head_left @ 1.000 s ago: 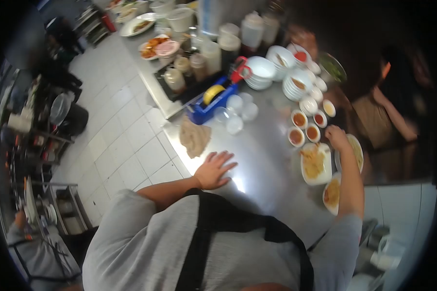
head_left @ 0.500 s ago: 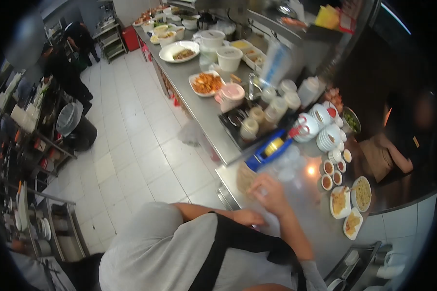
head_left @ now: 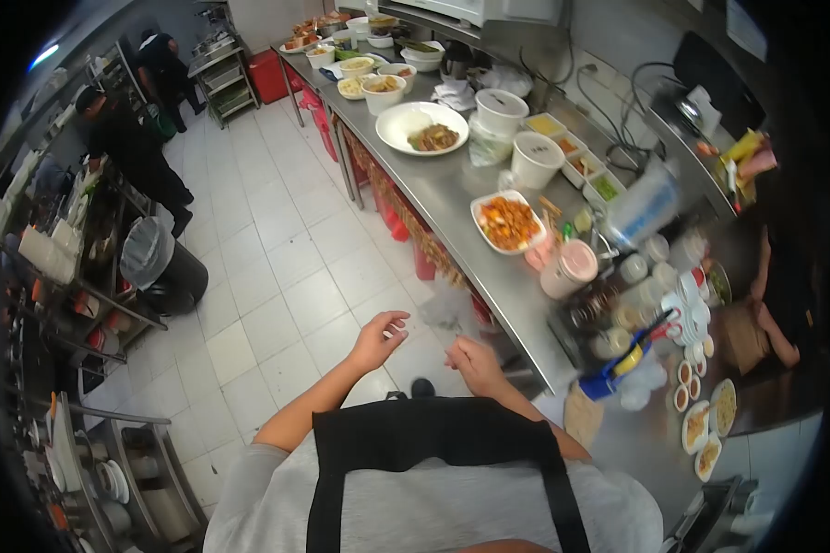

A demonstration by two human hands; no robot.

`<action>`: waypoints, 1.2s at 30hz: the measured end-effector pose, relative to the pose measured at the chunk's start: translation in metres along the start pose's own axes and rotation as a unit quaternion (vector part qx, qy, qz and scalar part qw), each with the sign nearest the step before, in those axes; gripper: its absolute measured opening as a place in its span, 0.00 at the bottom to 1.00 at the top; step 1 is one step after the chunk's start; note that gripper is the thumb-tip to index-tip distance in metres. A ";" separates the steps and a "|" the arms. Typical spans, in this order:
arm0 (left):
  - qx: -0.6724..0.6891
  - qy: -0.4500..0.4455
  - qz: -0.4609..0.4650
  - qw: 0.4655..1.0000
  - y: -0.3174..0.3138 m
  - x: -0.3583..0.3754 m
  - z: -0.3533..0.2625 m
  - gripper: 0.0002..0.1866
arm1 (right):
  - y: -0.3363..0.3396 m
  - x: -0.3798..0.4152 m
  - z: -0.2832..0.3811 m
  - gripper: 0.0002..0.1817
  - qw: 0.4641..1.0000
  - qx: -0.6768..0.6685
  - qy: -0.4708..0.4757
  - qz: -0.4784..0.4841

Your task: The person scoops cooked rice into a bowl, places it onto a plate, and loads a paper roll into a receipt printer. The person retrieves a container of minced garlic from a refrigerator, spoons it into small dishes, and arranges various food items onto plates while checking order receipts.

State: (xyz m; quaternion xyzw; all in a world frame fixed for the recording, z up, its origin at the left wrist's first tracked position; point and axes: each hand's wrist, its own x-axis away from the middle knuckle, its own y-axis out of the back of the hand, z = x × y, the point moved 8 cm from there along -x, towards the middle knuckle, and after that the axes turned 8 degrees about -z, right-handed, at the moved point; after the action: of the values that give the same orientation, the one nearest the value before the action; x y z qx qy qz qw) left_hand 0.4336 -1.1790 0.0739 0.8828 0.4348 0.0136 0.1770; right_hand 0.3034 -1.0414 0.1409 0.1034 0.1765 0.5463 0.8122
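My left hand is raised over the floor in front of my apron, its fingers loosely bent and apart, holding nothing. Beside the counter's near side is my right hand, fingers curled in, with no object showing in it. Both hands are apart from each other and touch nothing visible. The steel counter runs along my right. On it, nearest my right hand, are a blue tape dispenser and a brown paper piece. A clear plastic bag hangs below the counter edge.
A square dish of orange-red food, an oval plate and lidded tubs stand on the counter. A lined bin and shelves line the left. Two people work beyond; another person's hand is at right.
My hands have left the counter by the tape dispenser and now are in the air over the floor. My view has swung left, along the counter.
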 end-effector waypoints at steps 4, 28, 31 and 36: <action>0.132 0.182 -0.043 0.973 0.056 -0.078 0.051 0.11 | -0.018 -0.116 0.007 0.05 0.995 -0.064 0.057 -0.058; 0.224 0.222 -0.019 0.949 0.231 -0.674 0.226 0.24 | 0.011 -0.362 -0.061 0.20 0.909 0.058 -0.171 -0.375; 0.122 0.209 -0.060 0.968 0.224 -0.679 0.233 0.22 | 0.081 -0.359 0.013 0.20 0.876 0.124 -0.015 -0.466; 0.186 0.214 -0.074 0.956 0.231 -0.669 0.219 0.22 | 0.259 -0.314 0.180 0.07 0.718 0.271 0.183 -0.615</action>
State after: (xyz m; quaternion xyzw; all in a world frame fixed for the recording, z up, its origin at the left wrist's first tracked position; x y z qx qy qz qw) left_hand 0.2331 -1.8913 0.0309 0.8422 0.5211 0.1078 -0.0868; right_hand 0.0479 -1.2282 0.4540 0.0861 0.4871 -0.1360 0.8584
